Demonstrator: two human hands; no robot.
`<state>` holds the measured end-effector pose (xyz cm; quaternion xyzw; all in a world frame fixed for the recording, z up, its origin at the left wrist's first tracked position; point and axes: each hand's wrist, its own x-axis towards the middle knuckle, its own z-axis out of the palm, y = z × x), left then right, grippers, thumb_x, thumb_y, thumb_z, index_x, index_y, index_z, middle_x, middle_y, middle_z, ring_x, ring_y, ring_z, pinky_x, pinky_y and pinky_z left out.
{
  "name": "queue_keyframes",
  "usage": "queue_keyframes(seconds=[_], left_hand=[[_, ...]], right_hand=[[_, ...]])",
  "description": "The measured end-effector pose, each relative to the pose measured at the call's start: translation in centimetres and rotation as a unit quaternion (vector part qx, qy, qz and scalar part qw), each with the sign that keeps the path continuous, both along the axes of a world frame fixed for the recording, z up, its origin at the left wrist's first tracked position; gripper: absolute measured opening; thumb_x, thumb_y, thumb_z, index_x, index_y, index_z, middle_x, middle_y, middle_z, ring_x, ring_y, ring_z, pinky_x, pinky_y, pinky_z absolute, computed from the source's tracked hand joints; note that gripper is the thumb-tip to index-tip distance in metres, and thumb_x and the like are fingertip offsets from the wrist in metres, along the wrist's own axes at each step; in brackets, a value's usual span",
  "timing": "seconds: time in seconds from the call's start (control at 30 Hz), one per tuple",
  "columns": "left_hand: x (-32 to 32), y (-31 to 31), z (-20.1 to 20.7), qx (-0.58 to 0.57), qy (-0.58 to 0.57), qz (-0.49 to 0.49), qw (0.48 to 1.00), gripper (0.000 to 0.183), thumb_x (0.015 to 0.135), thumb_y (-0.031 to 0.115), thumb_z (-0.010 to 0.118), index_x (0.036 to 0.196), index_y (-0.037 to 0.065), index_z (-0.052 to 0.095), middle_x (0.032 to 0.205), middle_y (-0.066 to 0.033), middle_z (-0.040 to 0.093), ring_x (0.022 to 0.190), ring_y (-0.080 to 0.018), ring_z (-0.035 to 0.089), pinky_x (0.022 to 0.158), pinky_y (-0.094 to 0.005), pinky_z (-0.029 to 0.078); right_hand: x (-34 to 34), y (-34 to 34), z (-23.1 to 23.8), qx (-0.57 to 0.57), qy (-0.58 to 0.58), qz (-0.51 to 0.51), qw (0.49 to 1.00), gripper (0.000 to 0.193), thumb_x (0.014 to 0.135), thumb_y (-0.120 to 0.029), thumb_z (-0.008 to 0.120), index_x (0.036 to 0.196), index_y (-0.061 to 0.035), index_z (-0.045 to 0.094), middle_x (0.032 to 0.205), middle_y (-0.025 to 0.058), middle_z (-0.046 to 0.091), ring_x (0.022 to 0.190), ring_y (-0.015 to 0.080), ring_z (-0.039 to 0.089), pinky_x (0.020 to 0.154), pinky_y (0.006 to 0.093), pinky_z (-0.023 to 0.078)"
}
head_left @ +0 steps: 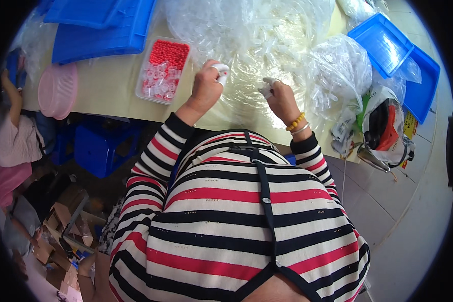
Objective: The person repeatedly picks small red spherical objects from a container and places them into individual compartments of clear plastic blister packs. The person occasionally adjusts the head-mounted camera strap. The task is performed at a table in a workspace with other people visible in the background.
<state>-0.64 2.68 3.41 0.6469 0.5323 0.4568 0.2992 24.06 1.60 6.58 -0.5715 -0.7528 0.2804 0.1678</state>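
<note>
My left hand (pixel 206 86) is closed over the table, just right of a clear plastic box (pixel 139 85). White covers wrap its fingertips, and a tiny red spot shows there; whether it is a bead is too small to tell. Small red beads (pixel 168 54) fill the far part of the box, and clear plastic pieces with red in them (pixel 161 80) lie in the near part. Further right, my right hand (pixel 281 100) has its covered fingertips drawn together, and anything between them is too small to make out. Clear plastic sheeting (pixel 244 100) lies between and beyond my hands.
Large bags of clear plastic pieces (pixel 340 65) cover the table's far and right parts. Blue trays (pixel 103 40) stand far left, near a pink basket (pixel 59 90); more blue trays (pixel 382 45) are at right. A bag with dark and red items (pixel 386 126) hangs by the right edge. People sit at left.
</note>
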Motion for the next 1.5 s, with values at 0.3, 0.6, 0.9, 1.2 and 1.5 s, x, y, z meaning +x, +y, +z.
queue_keyframes(seconds=[0.3, 0.6, 0.9, 1.2, 1.5], left_hand=[[6.1, -1.9, -3.7, -0.044, 0.04, -0.133, 0.989, 0.036, 0.073, -0.007, 0.055, 0.107, 0.001, 0.061, 0.095, -0.0169, 0.061, 0.093, -0.0351, 0.057, 0.082, -0.0393, 0.047], [5.7, -2.7, -4.4, -0.023, 0.077, -0.156, 0.985, 0.034, 0.072, -0.007, 0.052, 0.106, -0.005, 0.057, 0.102, -0.0216, 0.057, 0.101, -0.039, 0.053, 0.09, -0.0411, 0.045], [4.8, -4.0, -4.8, -0.075, 0.12, -0.183, 0.973, 0.013, 0.075, -0.002, 0.049, 0.078, -0.004, 0.062, 0.092, -0.021, 0.055, 0.093, -0.0379, 0.055, 0.084, -0.0421, 0.046], [1.0, -3.1, -1.7, 0.055, 0.096, -0.071, 0.991, 0.023, 0.079, -0.002, 0.057, 0.101, -0.003, 0.064, 0.094, -0.0201, 0.06, 0.085, -0.0364, 0.059, 0.075, -0.0409, 0.048], [-9.2, -0.6, 3.7, -0.047, 0.365, -0.093, 0.925, 0.033, 0.075, -0.004, 0.056, 0.106, 0.005, 0.065, 0.095, -0.0138, 0.053, 0.092, -0.0318, 0.055, 0.082, -0.0408, 0.046]], right_hand=[[-1.9, -0.3, -1.1, 0.02, -0.08, 0.067, 0.994, 0.013, 0.081, -0.011, 0.061, 0.078, 0.0014, 0.059, 0.078, 0.0213, 0.057, 0.07, 0.0387, 0.059, 0.064, 0.0439, 0.049], [-3.8, -0.2, -1.7, 0.014, -0.199, 0.211, 0.957, 0.007, 0.075, -0.005, 0.056, 0.074, -0.0016, 0.062, 0.079, 0.0187, 0.058, 0.069, 0.0342, 0.061, 0.062, 0.0413, 0.05], [-4.3, -0.9, -3.0, -0.003, -0.195, 0.242, 0.95, 0.005, 0.07, -0.004, 0.057, 0.071, -0.0022, 0.062, 0.076, 0.018, 0.059, 0.066, 0.0344, 0.061, 0.061, 0.0416, 0.05], [1.9, 1.1, -2.4, -0.013, -0.094, 0.035, 0.995, 0.007, 0.071, -0.007, 0.057, 0.07, -0.002, 0.06, 0.071, 0.019, 0.061, 0.069, 0.0397, 0.06, 0.062, 0.0467, 0.048], [12.1, 0.5, 2.1, 0.186, -0.205, -0.214, 0.937, 0.011, 0.071, -0.005, 0.061, 0.081, 0.0005, 0.061, 0.077, 0.0201, 0.06, 0.068, 0.0386, 0.059, 0.062, 0.0443, 0.047]])
